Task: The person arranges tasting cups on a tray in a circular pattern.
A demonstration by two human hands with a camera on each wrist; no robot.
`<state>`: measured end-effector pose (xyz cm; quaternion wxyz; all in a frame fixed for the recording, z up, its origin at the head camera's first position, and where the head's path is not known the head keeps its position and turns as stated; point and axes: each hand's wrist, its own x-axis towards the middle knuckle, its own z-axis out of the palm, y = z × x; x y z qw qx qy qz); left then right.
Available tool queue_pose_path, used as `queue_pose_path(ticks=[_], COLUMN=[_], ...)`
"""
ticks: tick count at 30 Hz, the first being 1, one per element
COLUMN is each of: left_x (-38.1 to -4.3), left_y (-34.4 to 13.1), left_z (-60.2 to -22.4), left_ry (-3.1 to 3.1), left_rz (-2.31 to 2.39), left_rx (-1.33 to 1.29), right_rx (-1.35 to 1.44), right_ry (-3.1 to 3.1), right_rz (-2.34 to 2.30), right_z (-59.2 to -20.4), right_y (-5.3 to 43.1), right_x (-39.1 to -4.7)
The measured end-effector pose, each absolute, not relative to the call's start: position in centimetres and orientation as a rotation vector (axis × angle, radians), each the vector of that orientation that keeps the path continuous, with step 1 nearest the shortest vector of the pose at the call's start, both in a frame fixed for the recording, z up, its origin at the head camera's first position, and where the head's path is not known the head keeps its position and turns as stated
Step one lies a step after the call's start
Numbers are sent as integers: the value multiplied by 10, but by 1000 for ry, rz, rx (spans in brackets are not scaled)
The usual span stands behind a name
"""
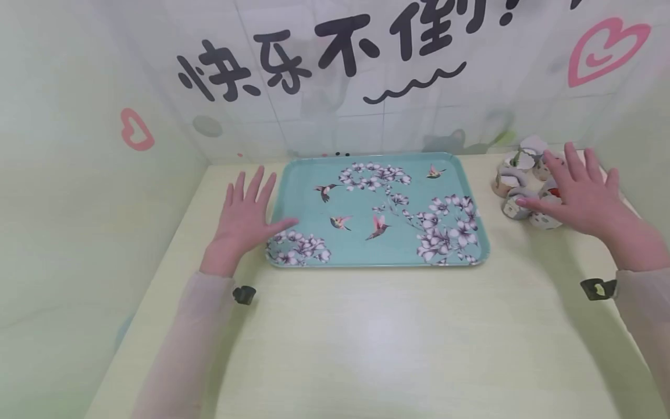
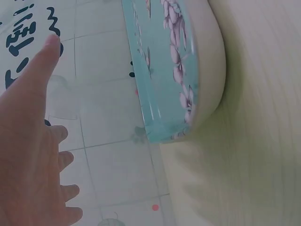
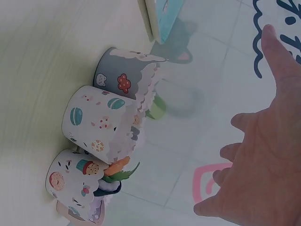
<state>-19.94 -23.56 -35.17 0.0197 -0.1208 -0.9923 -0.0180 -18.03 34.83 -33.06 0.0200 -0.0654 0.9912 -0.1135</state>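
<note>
My left hand (image 1: pixel 242 218) hovers with straight, spread fingers at the left end of a teal tray (image 1: pixel 361 253) printed with blossoms and hummingbirds. Its thumb overlaps the tray's left edge in the head view. In the left wrist view, the tray's raised side (image 2: pixel 211 70) lies apart from the fingers. My right hand (image 1: pixel 588 195), fingers also spread, is over a cluster of small patterned paper cups, partly hiding them. The right wrist view shows a grey cup (image 3: pixel 113 75), a white cup with macaron prints (image 3: pixel 94 117), and a white doughnut-print cup (image 3: pixel 68 176) with something orange and green showing at its mouth.
The pale wooden table (image 1: pixel 387 337) meets a wall (image 1: pixel 335 128) with black lettering right behind the tray. Side walls stand at the left (image 1: pixel 78 233) and right. A black wrist strap piece (image 1: pixel 244 295) shows at the left cuff, another (image 1: pixel 598 289) at the right.
</note>
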Motion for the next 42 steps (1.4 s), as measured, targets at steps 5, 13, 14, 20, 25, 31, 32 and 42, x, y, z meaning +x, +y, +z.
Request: queue_pose_path(ticks=[5,13,14,20,25,31,32,42], left_x=[-197,-195,-195,-194,-194,-194,-193,-180], left_y=[-235,-234,-234,-237,-240,-244,-244,-246], left_z=[-358,-362,-362,-366,-372,-375,-376,-384], left_ry=[-3102,-3138,-3145,-3175,-3199,-3220,-3226,-3357], left_rz=[-47,-72,-79,-109,-136,-152,-156,-331], left_rx=[-404,-444,-451,-490,-509,-511,-513,-492], right_rx=[-206,-210,-211,-216,-195,-182,-184,-187], right_ry=[3069,3075,3076,3070,3069,3070,3070,3080], right_rz=[-345,-317,-312,-302,-319,-352,-353,-352], right_z=[-329,-331,-331,-332,-332,-331,-330,-331], right_y=[348,350,350,353,354,355,356,356], right_x=[-180,-179,-178,-178,-177,-175,-174,-169])
